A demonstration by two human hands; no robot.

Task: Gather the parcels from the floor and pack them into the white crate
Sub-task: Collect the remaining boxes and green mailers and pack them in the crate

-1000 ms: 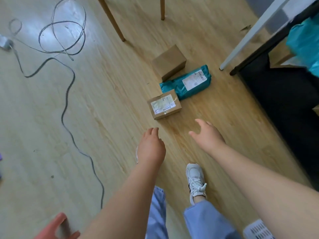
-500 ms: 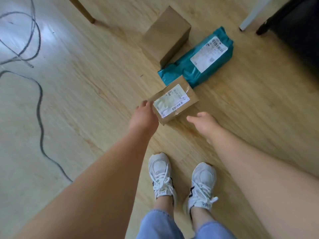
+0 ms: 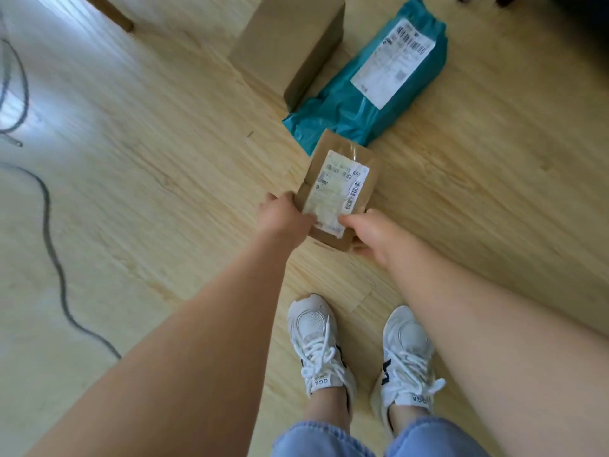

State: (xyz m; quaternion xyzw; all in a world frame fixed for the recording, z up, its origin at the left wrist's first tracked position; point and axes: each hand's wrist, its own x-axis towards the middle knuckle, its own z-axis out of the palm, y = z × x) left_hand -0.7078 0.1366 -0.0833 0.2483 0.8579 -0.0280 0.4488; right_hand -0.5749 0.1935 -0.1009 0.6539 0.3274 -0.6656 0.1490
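A small brown cardboard parcel [image 3: 342, 166] with a white shipping label is held over the wooden floor between both hands. My left hand [image 3: 283, 217] grips its near left corner, and my right hand [image 3: 369, 230] grips its near right corner with the thumb on top. Behind it a teal plastic mailer bag [image 3: 349, 110] with a white label lies on the floor. A larger plain brown box [image 3: 290, 47] stands to the left of the bag, touching it. The white crate is not in view.
A dark cable [image 3: 49, 232] snakes over the floor at the left. A wooden furniture leg [image 3: 122, 21] stands at the upper left. My two white sneakers [image 3: 316, 344] are planted just below the held parcel.
Both hands have reached forward and taken hold of the small brown parcel. It has turned from lying across to pointing away from me. The camera has moved closer to the parcels.
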